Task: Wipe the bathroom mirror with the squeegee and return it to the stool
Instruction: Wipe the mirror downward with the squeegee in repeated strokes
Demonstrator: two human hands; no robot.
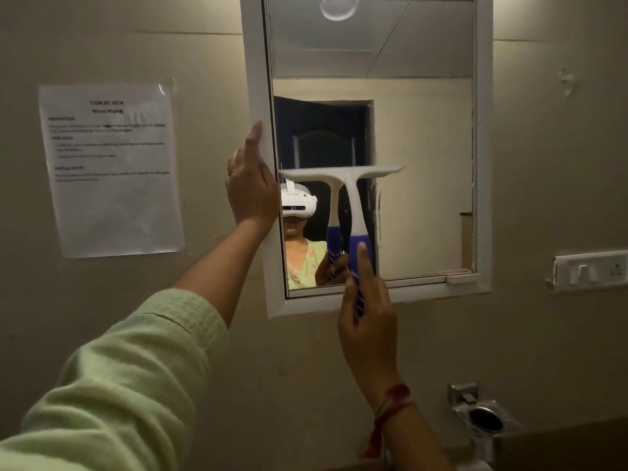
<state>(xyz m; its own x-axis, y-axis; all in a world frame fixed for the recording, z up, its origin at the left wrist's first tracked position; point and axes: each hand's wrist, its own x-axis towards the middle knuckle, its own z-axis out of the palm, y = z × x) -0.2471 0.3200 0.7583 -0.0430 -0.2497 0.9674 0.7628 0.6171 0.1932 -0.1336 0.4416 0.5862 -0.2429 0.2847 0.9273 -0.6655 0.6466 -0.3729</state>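
Observation:
A white-framed mirror (pixel 424 147) hangs on the beige wall ahead of me. My right hand (pixel 368 321) grips the blue handle of a white squeegee (pixel 353 195), index finger stretched up along the handle. The squeegee's wide blade lies level against the glass at mid-height, on the left half of the mirror. My left hand (pixel 249 188) rests flat on the mirror's left frame edge, fingers pointing up. The stool is out of view.
A printed paper sheet (pixel 110 169) is taped to the wall left of the mirror. A white switch plate (pixel 589 270) sits to the right. A metal holder (pixel 482 418) juts from the wall at lower right, above a dark ledge.

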